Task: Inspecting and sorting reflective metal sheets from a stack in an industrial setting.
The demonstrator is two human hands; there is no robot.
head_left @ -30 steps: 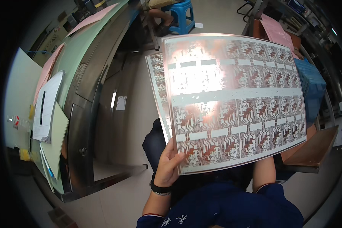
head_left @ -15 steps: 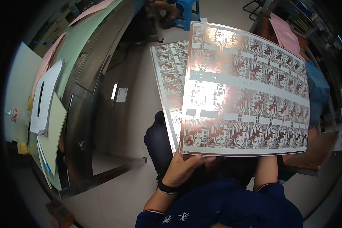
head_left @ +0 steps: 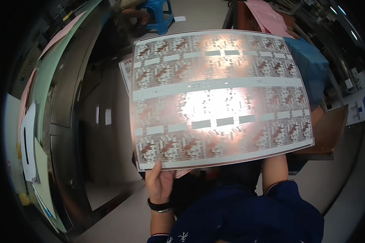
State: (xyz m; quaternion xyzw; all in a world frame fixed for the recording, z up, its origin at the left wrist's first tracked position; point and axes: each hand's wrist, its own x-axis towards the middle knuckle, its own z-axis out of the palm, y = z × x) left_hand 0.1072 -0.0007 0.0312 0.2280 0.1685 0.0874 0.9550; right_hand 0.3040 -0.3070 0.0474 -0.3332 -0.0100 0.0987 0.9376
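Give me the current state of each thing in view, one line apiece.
Copper patterned sheet: held up flat toward the camera, glare at its centre.
Second sheet: behind the first, only its left edge showing.
Left hand: gripping the front sheet's lower left corner, thumb on its face.
Right hand: hidden behind the sheet; only the forearm shows.
Blue stool: standing on the floor.
Wristband: on the left wrist.

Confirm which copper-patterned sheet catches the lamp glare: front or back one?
The front sheet: bright glare at its centre. The back sheet only peeks out at its upper left.
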